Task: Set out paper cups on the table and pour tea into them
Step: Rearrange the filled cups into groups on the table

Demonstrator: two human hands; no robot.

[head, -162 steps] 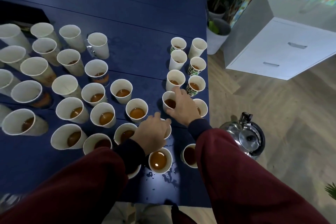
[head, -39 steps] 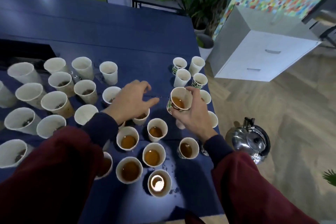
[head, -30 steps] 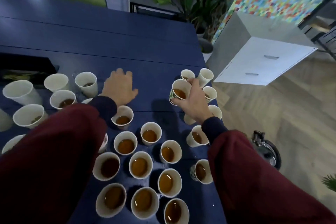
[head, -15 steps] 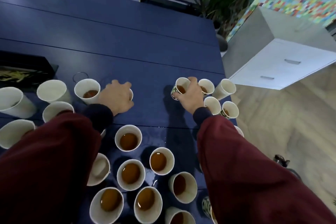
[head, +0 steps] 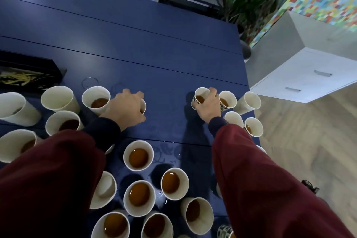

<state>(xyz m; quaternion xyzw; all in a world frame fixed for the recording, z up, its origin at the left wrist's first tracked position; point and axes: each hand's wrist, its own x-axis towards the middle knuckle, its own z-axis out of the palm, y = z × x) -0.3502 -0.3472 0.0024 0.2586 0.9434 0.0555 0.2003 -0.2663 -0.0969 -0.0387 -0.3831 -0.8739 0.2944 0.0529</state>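
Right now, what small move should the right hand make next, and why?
Probably lower the patterned paper cup onto the blue table and let go. The right hand grips it, tea inside, low and close beside a second patterned cup; whether its base touches the table cannot be told.

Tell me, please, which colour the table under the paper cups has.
The table is dark blue; the head view, the only one, shows it best.

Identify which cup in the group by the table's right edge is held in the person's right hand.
The leftmost cup, green-patterned with tea inside: the right hand curls round it, while the other cups there stand to its right.
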